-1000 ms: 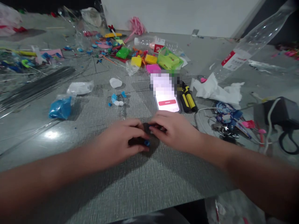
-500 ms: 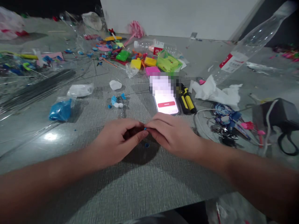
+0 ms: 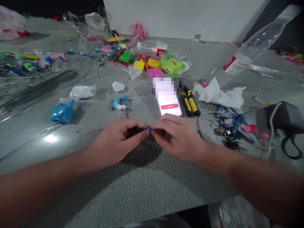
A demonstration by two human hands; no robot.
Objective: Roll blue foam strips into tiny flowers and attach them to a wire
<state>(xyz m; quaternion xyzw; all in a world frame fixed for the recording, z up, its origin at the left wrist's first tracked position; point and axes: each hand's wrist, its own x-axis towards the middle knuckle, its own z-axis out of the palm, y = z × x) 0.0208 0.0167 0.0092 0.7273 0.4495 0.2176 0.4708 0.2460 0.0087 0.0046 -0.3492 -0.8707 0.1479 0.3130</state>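
A small piece of blue modelling clay [image 3: 148, 129] is pinched between the fingertips of both hands. My left hand [image 3: 121, 137] comes in from the left, thumb and forefinger closed on the piece. From the other side my right hand [image 3: 179, 136] grips it too, its fingertips meeting the left ones. Just below them a tiny blue clay bit [image 3: 149, 148] lies on the grey table [image 3: 133, 190]. Beyond the left hand are small blue and white clay bits [image 3: 120, 107], a white lump [image 3: 118, 86] and a bag of blue clay [image 3: 62, 111].
A lit phone [image 3: 169, 107] lies past my right hand, with black-and-yellow tools [image 3: 191, 103] beside it. Crumpled tissue [image 3: 220, 93], a tilted clear bottle [image 3: 242, 58], keys [image 3: 229, 134] and a black adapter [image 3: 283, 118] are at right. Colourful clay packets [image 3: 154, 63] sit behind.
My right thumb and forefinger have spread slightly apart behind their tips, and more of the blue clay piece shows between the hands. The view has shifted slightly.
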